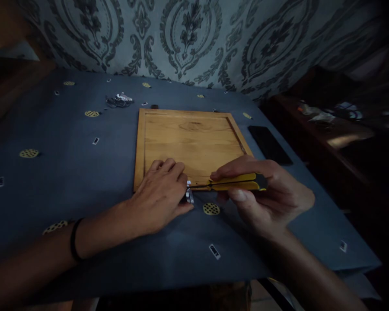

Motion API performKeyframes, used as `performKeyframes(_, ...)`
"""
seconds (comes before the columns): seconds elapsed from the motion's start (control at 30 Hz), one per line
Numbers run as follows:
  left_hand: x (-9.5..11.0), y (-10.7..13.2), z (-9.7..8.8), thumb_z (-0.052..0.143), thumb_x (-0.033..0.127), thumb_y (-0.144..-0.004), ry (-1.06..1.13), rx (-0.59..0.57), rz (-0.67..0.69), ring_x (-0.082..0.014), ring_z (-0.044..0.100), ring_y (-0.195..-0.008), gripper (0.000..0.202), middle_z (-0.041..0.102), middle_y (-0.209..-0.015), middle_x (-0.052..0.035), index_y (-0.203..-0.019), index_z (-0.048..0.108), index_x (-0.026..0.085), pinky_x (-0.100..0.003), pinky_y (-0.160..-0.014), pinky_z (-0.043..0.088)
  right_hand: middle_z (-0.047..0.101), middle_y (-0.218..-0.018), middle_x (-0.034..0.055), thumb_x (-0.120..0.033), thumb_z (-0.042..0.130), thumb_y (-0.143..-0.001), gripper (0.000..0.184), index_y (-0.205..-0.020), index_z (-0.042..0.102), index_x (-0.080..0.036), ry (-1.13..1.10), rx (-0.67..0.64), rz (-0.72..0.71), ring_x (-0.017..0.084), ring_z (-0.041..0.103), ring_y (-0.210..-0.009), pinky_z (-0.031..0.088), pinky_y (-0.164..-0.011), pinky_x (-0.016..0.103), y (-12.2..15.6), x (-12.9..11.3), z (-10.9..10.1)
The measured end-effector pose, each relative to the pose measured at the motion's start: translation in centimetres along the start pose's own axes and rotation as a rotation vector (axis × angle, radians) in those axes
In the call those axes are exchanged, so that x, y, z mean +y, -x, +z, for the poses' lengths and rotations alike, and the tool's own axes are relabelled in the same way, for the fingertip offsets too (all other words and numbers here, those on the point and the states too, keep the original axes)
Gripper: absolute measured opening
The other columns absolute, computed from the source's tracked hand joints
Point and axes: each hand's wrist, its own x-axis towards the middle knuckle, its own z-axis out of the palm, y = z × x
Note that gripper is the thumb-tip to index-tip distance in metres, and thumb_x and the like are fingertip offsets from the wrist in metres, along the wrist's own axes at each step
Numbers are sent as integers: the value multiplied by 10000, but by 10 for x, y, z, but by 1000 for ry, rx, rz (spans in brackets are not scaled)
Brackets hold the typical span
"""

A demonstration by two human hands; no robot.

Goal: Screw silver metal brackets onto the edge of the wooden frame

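Note:
A framed wooden panel (191, 134), like a cabinet door, lies flat on the blue tablecloth. At its near edge sits a small shiny metal hinge (189, 196), partly covered by my left hand (162, 190). The fingers of that hand are curled over the panel's edge and the thumb is below, closed around the hinge. My right hand (266, 194) grips a yellow and black screwdriver (235, 182) by its handle, held nearly level. Its thin shaft points left, with the tip touching or very close to the hinge; the exact contact is too small to tell.
A black phone (269, 144) lies right of the panel. Small metal parts (119, 100) are piled at the back left of the table. A patterned curtain (191, 39) hangs behind. To the right stands dark wooden furniture (324, 125) with assorted items on it.

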Motion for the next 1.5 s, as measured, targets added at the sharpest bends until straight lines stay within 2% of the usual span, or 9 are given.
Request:
performKeyframes(0.1, 0, 0, -1, 771, 443, -892, -3, -11, -4, -306, 559, -1082, 359, 639, -1022, -101, -995, 707, 105, -447, -945, 454, 761, -870, 48, -281, 740, -928, 107, -1025, 750, -236, -13, -19, 9, 160, 666, -594, 581, -571, 330, -2, -1, -1)
performKeyframes(0.27, 0, -1, -1, 774, 453, -888, -10, -6, -4, -305, 560, -1082, 371, 638, -1025, -101, -994, 704, 104, -441, -938, 455, 752, -866, 34, -340, 737, -935, 126, -1015, 765, -246, -92, -45, 123, 128, 654, -544, 528, -472, 275, -7, -3, -3)
performKeyframes(0.47, 0, -1, 0, 784, 472, -875, -20, 5, -4, -303, 560, -1079, 384, 644, -1019, -97, -986, 708, 113, -437, -936, 455, 774, -948, 37, -340, 743, -932, 165, -1073, 784, -265, -188, -79, 294, 131, 690, -567, 586, -516, 278, -8, -3, -9)
performKeyframes(0.6, -1, -1, 1, 779, 483, -877, -40, 17, 1, -298, 560, -1069, 396, 645, -1015, -97, -987, 707, 109, -428, -922, 455, 773, -940, 39, -281, 769, -907, 106, -1010, 787, -261, -170, -87, 249, 133, 676, -572, 557, -470, 267, -9, -1, -9)
performKeyframes(0.8, -1, 1, 1, 757, 454, -898, -38, 41, 23, -278, 562, -1024, 341, 644, -990, -85, -955, 694, 123, -411, -888, 452, 715, -738, 11, -299, 831, -847, 123, -854, 717, -255, -84, -69, 23, 177, 668, -669, 572, -587, 316, -16, 4, -2)
performKeyframes(1.03, -1, 1, 2, 771, 467, -888, -49, 47, 27, -289, 565, -1053, 373, 651, -1009, -95, -991, 707, 114, -417, -907, 454, 680, -771, 9, -302, 827, -850, 250, -771, 591, -270, -31, 81, 81, 184, 641, -658, 538, -543, 336, -10, 4, 8)
performKeyframes(1.2, -1, 1, 2, 778, 454, -887, -29, 36, 14, -294, 562, -1081, 375, 650, -1034, -104, -1008, 706, 106, -423, -935, 448, 655, -747, 10, -298, 800, -872, 182, -803, 634, -275, 4, 149, 54, 191, 616, -644, 519, -509, 351, -4, 3, 12)
performKeyframes(1.37, -1, 1, 0, 777, 457, -888, -12, -4, 10, -303, 559, -1090, 375, 649, -1058, -112, -1000, 704, 107, -432, -934, 443, 702, -915, 17, -274, 771, -900, 108, -965, 684, -266, -47, 318, 68, 134, 577, -526, 444, -378, 321, 3, 0, 10)
performKeyframes(1.5, -1, 1, 0, 777, 450, -889, -4, 2, 11, -304, 556, -1092, 371, 650, -1068, -117, -998, 701, 103, -431, -937, 437, 691, -807, -1, -295, 766, -908, 102, -930, 669, -273, 25, 272, 46, 155, 599, -543, 490, -441, 342, 2, 1, 9)
